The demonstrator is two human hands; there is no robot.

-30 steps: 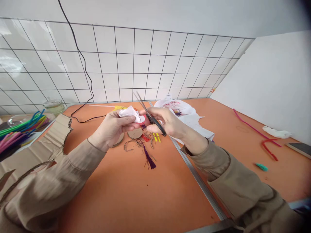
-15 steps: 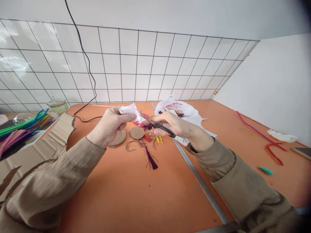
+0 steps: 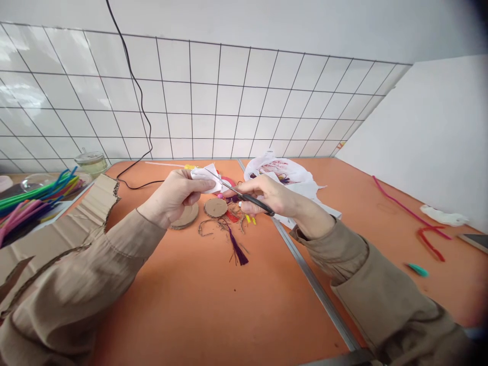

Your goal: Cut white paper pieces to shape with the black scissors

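Between thumb and fingers, my left hand point(image 3: 181, 195) pinches a folded white piece point(image 3: 206, 178), paper or cloth. My right hand point(image 3: 269, 195) is wrapped round the black handles of a pair of scissors point(image 3: 256, 202), whose blades point left against the white piece. Below the hands lie two round cardboard discs, a smaller one point(image 3: 215, 208) and a larger one point(image 3: 185, 216) partly behind my left wrist. A dark purple tassel point(image 3: 238, 250) rests on the orange table point(image 3: 213, 305), near brown scraps and small yellow and red bits.
A white plastic bag point(image 3: 297, 173) lies behind my right hand. Torn cardboard point(image 3: 80, 216) and colourful pipe cleaners point(image 3: 34, 203) are at the left, near a glass jar point(image 3: 91, 162). Red pipe cleaners point(image 3: 430, 244) and a green piece point(image 3: 418, 269) are at the right.
The scissor blades now reach farther across the white piece. Both hands keep their holds, and the view has shifted slightly.
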